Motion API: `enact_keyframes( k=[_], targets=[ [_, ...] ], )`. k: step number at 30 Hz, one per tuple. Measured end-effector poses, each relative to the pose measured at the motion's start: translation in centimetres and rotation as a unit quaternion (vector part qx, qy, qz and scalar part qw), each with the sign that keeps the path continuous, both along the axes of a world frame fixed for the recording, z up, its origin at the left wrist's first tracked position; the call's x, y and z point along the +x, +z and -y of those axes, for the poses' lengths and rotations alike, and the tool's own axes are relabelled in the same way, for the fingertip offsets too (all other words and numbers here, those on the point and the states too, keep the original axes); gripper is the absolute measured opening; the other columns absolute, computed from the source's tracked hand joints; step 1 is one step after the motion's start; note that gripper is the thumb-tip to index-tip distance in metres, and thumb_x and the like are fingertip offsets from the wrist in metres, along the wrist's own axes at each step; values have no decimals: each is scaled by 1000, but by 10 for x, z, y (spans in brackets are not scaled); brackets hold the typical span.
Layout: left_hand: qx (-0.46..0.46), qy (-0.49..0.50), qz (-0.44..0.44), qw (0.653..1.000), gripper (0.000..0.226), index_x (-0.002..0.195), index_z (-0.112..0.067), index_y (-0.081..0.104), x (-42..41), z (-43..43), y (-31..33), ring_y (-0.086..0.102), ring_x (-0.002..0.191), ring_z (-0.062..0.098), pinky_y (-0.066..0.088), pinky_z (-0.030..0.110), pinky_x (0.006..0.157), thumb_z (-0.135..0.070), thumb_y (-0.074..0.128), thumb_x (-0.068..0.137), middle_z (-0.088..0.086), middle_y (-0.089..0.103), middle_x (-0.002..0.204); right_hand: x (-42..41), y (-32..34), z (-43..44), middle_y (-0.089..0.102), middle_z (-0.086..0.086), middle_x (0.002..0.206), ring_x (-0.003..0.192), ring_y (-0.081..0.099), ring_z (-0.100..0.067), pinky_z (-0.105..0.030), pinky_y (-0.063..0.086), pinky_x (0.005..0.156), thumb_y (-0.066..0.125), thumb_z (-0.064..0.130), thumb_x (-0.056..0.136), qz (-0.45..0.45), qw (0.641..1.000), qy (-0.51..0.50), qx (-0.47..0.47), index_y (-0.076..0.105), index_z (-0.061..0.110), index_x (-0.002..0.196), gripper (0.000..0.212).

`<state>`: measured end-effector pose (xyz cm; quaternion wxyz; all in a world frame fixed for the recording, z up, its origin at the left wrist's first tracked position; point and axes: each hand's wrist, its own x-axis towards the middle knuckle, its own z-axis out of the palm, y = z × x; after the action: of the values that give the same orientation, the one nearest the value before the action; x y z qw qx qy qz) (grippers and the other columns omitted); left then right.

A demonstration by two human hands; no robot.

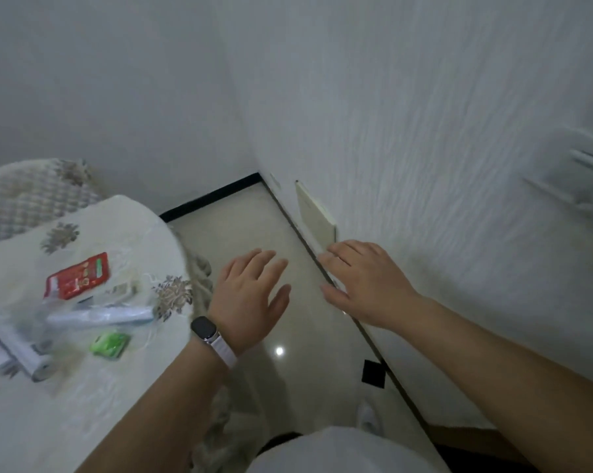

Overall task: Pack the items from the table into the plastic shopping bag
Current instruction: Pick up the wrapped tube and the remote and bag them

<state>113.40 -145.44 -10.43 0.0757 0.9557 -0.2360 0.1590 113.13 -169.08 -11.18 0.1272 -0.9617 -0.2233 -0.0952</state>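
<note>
A round table (93, 397) with a pale flowered cloth fills the lower left. On it lie a red packet (78, 276), a small green packet (110, 344), a white tube-like box (100, 316) and another white box (18, 353), with thin clear plastic, perhaps the bag (11, 315), crumpled over them. My left hand (250, 302), with a watch on its wrist, hovers over the floor to the right of the table, fingers spread and empty. My right hand (363, 281) is also spread and empty, near the wall's base.
A white textured wall (424, 131) runs along the right. A pale flat panel (315, 213) leans against its base. The glossy tile floor (288, 370) lies between table and wall. A chair back with a quilted cover (32, 192) stands behind the table.
</note>
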Motion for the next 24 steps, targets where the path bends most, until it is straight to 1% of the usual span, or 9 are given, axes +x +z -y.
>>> enact_keyframes(
  k=[5,9,12,16,24],
  targets=[
    [14,91,-32,995,41,119,-18,63,13,-26,-8,56,116,32,45,45,93,-41,53,88,7,64,124,57,-8,-23,60,-6,125,113,55,-26,-42,45,91,44,49,90,-15,998,60,10,59,16,124,49],
    [-4,161,-55,985,41,117,-16,64,20,-65,-16,58,113,32,47,47,94,-39,51,86,7,64,123,93,-14,-60,63,-5,123,109,58,-26,-39,45,89,46,48,87,-16,994,112,6,63,16,121,49],
    [-22,203,-50,978,39,118,-15,63,25,-93,-25,57,114,32,47,48,95,-37,56,87,8,64,123,117,-21,-91,64,-6,122,107,59,-26,-39,46,88,47,48,86,-28,988,152,-1,64,16,120,49],
    [-45,262,-38,963,36,116,-14,66,46,-138,-41,57,115,31,47,46,95,-33,59,87,9,65,122,156,-22,-140,64,-5,121,105,60,-26,-39,47,87,48,48,86,-33,979,200,-27,64,16,119,49],
    [-102,353,-40,929,42,119,-14,65,92,-242,-66,59,112,32,50,48,91,-39,53,88,11,65,121,241,-8,-266,64,-5,121,107,60,-27,-42,49,89,43,49,89,-38,954,284,-88,63,16,122,51]
  ],
)
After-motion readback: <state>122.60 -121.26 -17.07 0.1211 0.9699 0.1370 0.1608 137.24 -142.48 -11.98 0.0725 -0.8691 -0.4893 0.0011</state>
